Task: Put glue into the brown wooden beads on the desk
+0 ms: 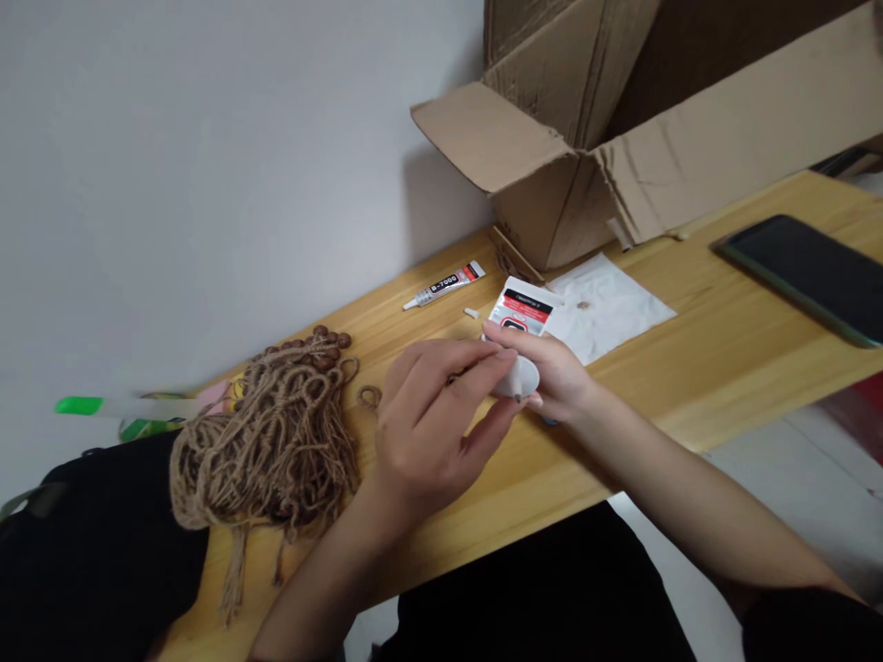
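Note:
My right hand point(567, 379) is closed around a large white glue tube point(525, 311) with a red and black label. The tube's round shoulder and nozzle face me. From the left, my left hand point(431, 432) comes up to the nozzle with its thumb and fingers bent into a pinch. A tiny brown bit shows at the nozzle tip, but what the fingers hold is too small to make out. Behind them on the wooden table lie a small B-7000 glue tube point(447, 283) and a little white cap point(472, 313). A small coil of brown cord point(370, 397) lies beside my left hand.
A heap of knotted jute cord point(269, 450) with brown beads point(324, 342) covers the table's left part. White paper point(611, 311) lies behind my right hand. An open cardboard box point(717, 138) stands at the back, a phone point(807, 276) at right, and a black cloth item point(103, 542) at left.

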### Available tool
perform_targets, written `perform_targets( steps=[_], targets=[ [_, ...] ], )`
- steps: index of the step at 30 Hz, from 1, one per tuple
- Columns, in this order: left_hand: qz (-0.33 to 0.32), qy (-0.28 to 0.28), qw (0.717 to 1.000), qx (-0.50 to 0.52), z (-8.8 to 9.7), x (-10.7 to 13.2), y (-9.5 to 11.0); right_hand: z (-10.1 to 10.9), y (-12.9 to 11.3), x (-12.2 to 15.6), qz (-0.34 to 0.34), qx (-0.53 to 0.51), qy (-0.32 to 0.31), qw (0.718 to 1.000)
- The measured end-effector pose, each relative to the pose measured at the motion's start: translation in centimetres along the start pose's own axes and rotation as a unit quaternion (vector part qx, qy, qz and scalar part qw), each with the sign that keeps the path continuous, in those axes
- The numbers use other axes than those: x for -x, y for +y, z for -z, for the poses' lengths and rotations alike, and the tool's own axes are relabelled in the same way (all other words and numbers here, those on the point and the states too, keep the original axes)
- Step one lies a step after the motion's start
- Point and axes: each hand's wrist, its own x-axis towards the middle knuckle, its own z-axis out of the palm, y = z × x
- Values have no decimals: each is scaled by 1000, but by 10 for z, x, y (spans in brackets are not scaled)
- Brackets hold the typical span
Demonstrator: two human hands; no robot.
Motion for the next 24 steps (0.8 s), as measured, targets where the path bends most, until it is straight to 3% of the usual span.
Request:
perform_targets(
  steps=[4, 6, 12, 24],
  targets=[
    [59, -82, 984, 150, 16, -2, -9, -1, 2, 1, 3, 12, -5, 1000],
    [72, -94, 977, 178, 21, -3, -11, -1, 3, 2, -6, 12, -6, 1000],
    [66, -41, 990, 117, 18, -4, -3, 1, 6, 3, -8, 13, -11, 1000],
    [44, -31, 994, 95, 16, -3, -1, 3, 7, 2, -15, 35, 16, 999]
  ],
)
